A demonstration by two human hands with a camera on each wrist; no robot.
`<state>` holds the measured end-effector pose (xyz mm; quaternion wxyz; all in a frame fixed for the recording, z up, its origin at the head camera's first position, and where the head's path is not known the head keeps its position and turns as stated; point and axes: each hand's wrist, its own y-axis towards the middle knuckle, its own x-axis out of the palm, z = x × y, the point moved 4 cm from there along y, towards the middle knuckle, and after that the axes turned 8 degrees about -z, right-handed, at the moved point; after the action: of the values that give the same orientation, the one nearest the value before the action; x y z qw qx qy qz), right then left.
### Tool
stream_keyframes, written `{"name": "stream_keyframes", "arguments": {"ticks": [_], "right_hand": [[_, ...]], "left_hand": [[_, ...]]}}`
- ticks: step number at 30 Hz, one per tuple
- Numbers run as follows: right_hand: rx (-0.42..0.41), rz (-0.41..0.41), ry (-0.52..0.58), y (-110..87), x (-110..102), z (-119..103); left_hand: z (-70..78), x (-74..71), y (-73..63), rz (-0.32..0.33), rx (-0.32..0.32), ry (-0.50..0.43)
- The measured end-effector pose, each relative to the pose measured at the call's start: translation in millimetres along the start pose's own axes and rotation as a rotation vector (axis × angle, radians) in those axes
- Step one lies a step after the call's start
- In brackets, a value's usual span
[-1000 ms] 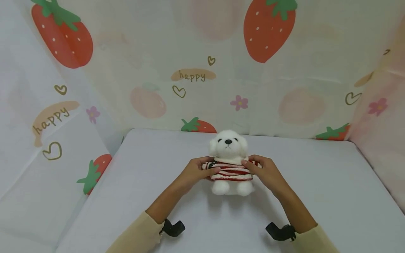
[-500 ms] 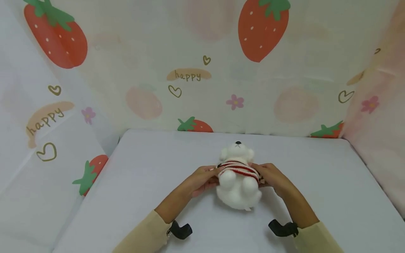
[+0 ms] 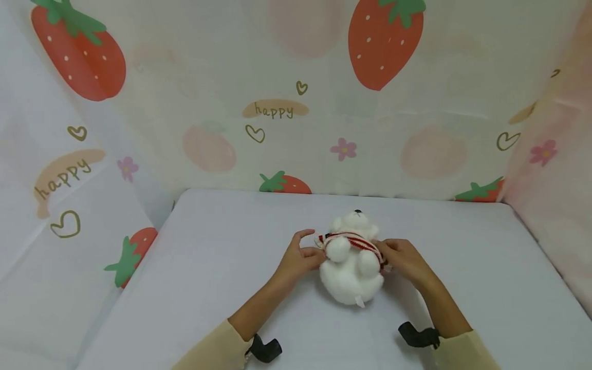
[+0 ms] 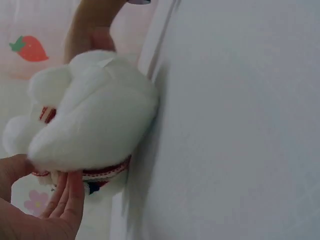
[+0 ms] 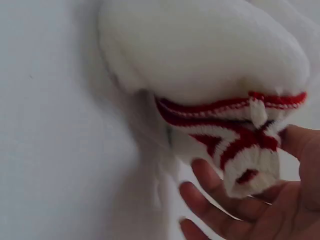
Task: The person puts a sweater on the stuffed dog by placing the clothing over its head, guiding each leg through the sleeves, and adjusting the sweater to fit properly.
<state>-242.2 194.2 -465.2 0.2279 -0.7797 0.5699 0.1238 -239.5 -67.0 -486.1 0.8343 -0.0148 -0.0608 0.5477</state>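
A white plush dog (image 3: 348,283) in a red-and-white striped knit sweater (image 3: 353,240) leans back on the table in the head view, belly, legs and underside facing me, nose up. My left hand (image 3: 298,259) is at its left side; in the left wrist view its thumb (image 4: 17,167) touches a leg and its rather straight fingers (image 4: 74,195) rest at the sweater. My right hand (image 3: 404,259) holds the sweater on the other side; in the right wrist view, thumb and fingers (image 5: 215,182) lie around the knit sleeve (image 5: 250,172). A small white tag (image 3: 359,302) shows on its bottom.
The toy rests on a white-covered table (image 3: 222,246). A cloth backdrop (image 3: 208,61) with strawberries, hearts and "happy" print rises behind the table and at both sides. Black camera mounts (image 3: 265,350) sit at both wrists, below beige sleeves (image 3: 213,347).
The plush dog has tipped from upright and facing me onto its back, its underside turned toward me. It has moved slightly right. My left hand has loosened, its index finger raised from the toy.
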Motion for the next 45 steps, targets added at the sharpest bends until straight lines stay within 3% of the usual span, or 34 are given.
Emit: {"name": "stream_keyframes", "arguments": {"ticks": [5,10,13,17,23,29,33,37,45], "right_hand": [[-0.176,0.154,-0.151,-11.1,-11,-24],[-0.358,0.13,-0.186,-24.3,3,-56],[-0.413,0.09,-0.171,-29.1,17,-71],[-0.454,0.111,-0.192,-27.4,30,-78],[-0.53,0.191,-0.239,-25.5,36,-78],[-0.449,0.25,-0.288,-21.5,41,-80],[-0.359,0.287,-0.332,-18.5,45,-79],[-0.327,0.327,-0.392,-13.7,47,-80],[-0.235,0.394,-0.581,-6.2,52,-82]], "left_hand": [[8.1,2.6,-5.6,0.081,0.125,0.199],[13.1,5.1,-4.1,0.086,0.162,0.334],[16.5,8.3,-0.9,0.07,0.16,0.408],[19.8,15.0,2.3,0.05,0.158,0.483],[29.3,21.9,-6.1,0.088,0.28,0.518],[44.4,29.1,-19.0,0.082,0.431,0.651],[49.8,35.5,-26.7,0.069,0.492,0.744],[51.6,41.5,-31.5,0.051,0.551,0.806],[48.6,49.5,-33.1,0.003,0.579,0.845]]}}
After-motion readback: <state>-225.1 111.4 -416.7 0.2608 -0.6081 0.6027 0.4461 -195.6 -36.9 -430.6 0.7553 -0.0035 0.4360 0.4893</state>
